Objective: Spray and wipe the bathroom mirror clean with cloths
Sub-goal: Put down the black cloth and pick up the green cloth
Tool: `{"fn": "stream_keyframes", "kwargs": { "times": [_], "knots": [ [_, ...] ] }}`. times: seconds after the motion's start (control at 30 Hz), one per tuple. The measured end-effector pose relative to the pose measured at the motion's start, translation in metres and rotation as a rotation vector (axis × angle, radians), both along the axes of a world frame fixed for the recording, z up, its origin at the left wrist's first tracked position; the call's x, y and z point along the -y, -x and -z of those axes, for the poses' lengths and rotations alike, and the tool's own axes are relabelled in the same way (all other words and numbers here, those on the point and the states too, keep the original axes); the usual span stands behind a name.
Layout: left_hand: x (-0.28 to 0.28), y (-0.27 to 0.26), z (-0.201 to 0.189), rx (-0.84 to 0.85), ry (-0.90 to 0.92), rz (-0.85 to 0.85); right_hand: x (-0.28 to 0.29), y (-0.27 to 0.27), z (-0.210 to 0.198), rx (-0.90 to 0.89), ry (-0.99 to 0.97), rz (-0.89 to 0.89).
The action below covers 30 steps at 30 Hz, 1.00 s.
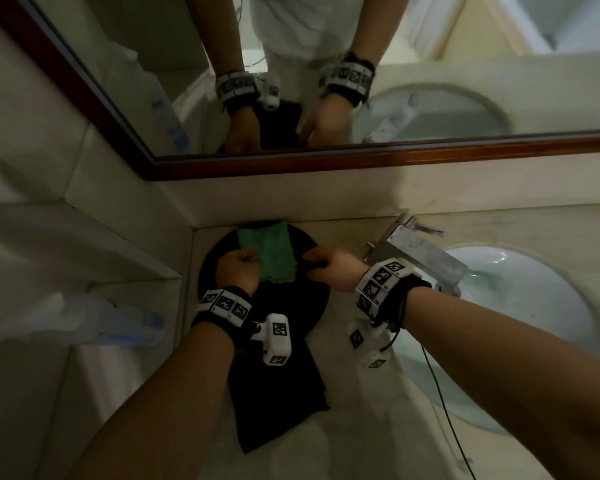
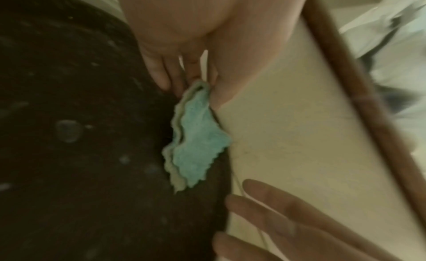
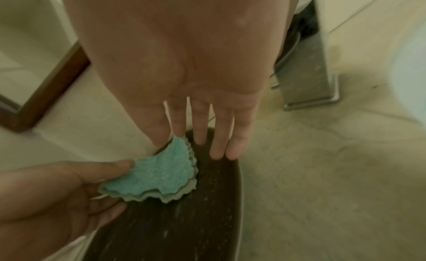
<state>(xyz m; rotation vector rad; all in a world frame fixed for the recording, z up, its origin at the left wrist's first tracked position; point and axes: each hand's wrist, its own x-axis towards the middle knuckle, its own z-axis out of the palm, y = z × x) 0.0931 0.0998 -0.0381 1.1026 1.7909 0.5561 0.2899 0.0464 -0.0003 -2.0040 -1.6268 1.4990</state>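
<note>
A folded green cloth (image 1: 274,256) lies at the back of a round black tray (image 1: 212,261) in the counter's corner, below the wood-framed mirror (image 1: 361,161). My left hand (image 1: 238,268) pinches the cloth's (image 2: 198,141) left edge between thumb and fingers. My right hand (image 1: 317,263) is on the cloth's right side. Its fingers (image 3: 216,137) are straight and reach down to the tray (image 3: 184,219) beside the cloth (image 3: 159,175); it holds nothing. A translucent spray bottle (image 1: 111,323) with blue on it shows blurred at the left.
A black cloth (image 1: 278,403) lies on the counter and overlaps the tray's near edge, under my wrists. A chrome faucet (image 1: 416,251) and a pale sink basin (image 1: 520,289) are to the right. A thin cable (image 1: 444,410) hangs from my right wrist.
</note>
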Motion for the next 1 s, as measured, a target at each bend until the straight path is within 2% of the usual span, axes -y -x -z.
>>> {"fn": "stream_keyframes", "kwargs": {
  "times": [0.13, 0.27, 0.47, 0.6, 0.73, 0.87, 1.0],
  "knots": [
    [0.006, -0.015, -0.022, 0.025, -0.096, 0.025, 0.002, -0.005, -0.009, -0.054, -0.036, 0.066],
    [0.018, -0.038, -0.049, 0.033, -0.188, 0.104, 0.008, -0.003, -0.033, -0.251, -0.072, 0.266],
    [0.049, -0.064, -0.107, 0.168, -0.262, 0.229, 0.026, -0.012, -0.084, -0.382, -0.132, 0.284],
    [0.08, -0.079, -0.152, 0.135, -0.376, 0.331, 0.05, -0.031, -0.124, -0.488, -0.141, 0.36],
    [0.125, -0.122, -0.205, 0.181, -0.445, 0.4, 0.096, -0.071, -0.166, -0.465, -0.27, 0.404],
    [0.175, -0.182, -0.244, 0.345, -0.413, 0.301, 0.154, -0.134, -0.208, -0.441, -0.391, 0.345],
    [0.225, -0.242, -0.273, 0.439, -0.408, 0.285, 0.216, -0.195, -0.247, -0.408, -0.42, 0.289]
  ]
}}
